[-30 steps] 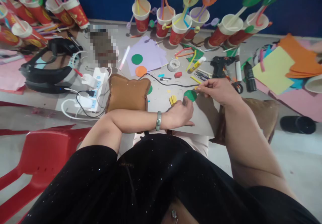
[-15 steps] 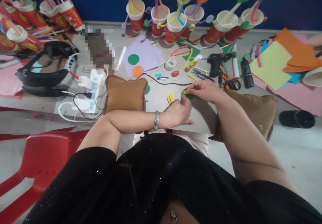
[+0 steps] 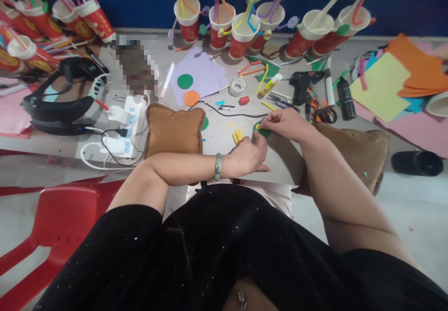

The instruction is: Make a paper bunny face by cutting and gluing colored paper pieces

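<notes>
A green paper circle (image 3: 266,133) with a small yellow paper dot (image 3: 258,126) on it is between my hands, low over the table or lying on it; which, I cannot tell. My right hand (image 3: 289,123) reaches in from the right, thumb and finger pinched at the yellow dot. Fingers curled, my left hand (image 3: 247,156) grips the near edge of the green circle; its thumb points right, and a bangle (image 3: 218,166) circles the wrist. Just beyond the left knuckles lies a small yellow folded piece (image 3: 238,136). Part of the circle is hidden by my fingers.
Brown cushions (image 3: 175,131) flank my arms. Beyond lie a tape roll (image 3: 237,86), a glue stick (image 3: 271,85), scissors (image 3: 325,114), a black glue gun (image 3: 301,87) and purple paper (image 3: 210,75). Red paper cups (image 3: 241,40) with puppets line the back. A power strip (image 3: 133,124) stands left.
The right hand has shifted very slightly at the yellow dot, and a little more of the green circle shows. The camera view has moved slightly. Otherwise both hands keep their places.
</notes>
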A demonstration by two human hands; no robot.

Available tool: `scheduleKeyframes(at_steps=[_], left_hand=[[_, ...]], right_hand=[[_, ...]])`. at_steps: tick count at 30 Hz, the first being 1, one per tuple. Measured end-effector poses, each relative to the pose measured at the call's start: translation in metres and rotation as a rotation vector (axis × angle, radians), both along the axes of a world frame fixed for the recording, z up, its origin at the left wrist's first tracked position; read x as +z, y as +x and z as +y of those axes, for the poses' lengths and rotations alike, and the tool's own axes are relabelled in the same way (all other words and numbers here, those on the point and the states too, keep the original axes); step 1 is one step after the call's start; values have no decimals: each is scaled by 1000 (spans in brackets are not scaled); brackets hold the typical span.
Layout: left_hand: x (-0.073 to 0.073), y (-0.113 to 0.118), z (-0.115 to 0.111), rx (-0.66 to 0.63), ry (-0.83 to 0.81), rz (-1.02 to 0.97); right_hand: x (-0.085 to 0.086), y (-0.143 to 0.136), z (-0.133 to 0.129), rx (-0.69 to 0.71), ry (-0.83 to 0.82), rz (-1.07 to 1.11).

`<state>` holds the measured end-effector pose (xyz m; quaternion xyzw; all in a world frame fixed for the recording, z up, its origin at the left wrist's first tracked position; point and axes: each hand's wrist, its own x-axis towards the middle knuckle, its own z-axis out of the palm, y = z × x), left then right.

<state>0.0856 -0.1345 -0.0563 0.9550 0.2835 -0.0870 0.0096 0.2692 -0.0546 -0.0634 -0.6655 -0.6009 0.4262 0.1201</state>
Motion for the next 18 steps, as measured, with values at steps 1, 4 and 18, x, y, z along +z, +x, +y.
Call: scheduleKeyframes(at_steps=[1,4,18], left_hand=[[1,0,0,1,-5,6],[1,0,0,2,-15,12],[-2,1,-1,33,37,-11]], right_hand=[[0,0,0,4,8,-9],[-1,-1,0,12,27,-52],[-2,-5,-2,62,98,-128]])
